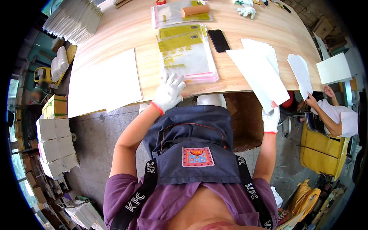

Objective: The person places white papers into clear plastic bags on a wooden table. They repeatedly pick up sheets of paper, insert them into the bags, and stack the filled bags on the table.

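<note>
My left hand (168, 93), in a white glove with a red cuff, reaches to the table's near edge. Its fingers are stretched out over the lower left corner of a stack of clear plastic bags (188, 57) with yellow printing and a pink edge strip. At the right, my gloved right hand (271, 118) is closed on the near end of a long white card sheet (260, 76), which juts past the table edge. More white sheets (264, 50) lie fanned beneath its far part. Whether the hand grips one sheet or more, I cannot tell.
Flat white sheets (107, 80) cover the table's left; a tall paper stack (73, 19) stands behind. A black phone (218, 41) lies beside the bags, with a brown roll (195, 10) farther back. At right, a co-worker's hand (311, 101) holds white pieces (299, 73).
</note>
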Demonstrator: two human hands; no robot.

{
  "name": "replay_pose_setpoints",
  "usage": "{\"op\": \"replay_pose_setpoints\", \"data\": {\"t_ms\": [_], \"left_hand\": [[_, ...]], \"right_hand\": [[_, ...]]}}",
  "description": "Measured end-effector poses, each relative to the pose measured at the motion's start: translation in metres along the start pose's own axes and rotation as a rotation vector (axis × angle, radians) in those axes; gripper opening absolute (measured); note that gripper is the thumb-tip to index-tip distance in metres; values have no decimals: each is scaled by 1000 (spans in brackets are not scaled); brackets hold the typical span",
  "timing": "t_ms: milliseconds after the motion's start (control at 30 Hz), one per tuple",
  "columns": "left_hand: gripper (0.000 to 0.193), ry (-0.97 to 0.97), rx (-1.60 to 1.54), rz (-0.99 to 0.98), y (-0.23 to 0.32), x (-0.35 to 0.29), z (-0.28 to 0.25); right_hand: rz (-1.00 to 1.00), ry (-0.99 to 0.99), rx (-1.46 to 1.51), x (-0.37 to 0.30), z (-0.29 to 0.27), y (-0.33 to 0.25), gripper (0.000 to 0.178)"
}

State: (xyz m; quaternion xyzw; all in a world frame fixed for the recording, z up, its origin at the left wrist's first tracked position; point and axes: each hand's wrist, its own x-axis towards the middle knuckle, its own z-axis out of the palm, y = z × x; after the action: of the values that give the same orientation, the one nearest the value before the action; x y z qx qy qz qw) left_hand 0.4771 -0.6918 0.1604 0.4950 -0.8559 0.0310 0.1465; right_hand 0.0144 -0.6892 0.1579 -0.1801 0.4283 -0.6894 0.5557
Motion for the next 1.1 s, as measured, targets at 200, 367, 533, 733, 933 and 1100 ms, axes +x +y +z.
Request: {"op": "replay_pose_setpoints", "data": {"t_ms": [200,367,533,733,933,1100], "left_hand": [[43,-59,140,-165,-29,48,28],[46,-392,90,-319,-11,60,3],[41,-267,-34,-367,-32,52,21],[30,124,-117,-279,-35,22,26],[24,95,-419,-379,-36,37,2],[27,208,-757,-181,-48,35,11]], "right_hand": [[239,-327,-190,-54,21,-11,59],[472,-455,-263,-90,48,-2,70],[464,-390,-327,-100,45,19,61],[422,-136,-197,-115,49,51,33],[518,-143,-8,-124,48,70,30],[506,-94,16,-126,55,80,21]]}}
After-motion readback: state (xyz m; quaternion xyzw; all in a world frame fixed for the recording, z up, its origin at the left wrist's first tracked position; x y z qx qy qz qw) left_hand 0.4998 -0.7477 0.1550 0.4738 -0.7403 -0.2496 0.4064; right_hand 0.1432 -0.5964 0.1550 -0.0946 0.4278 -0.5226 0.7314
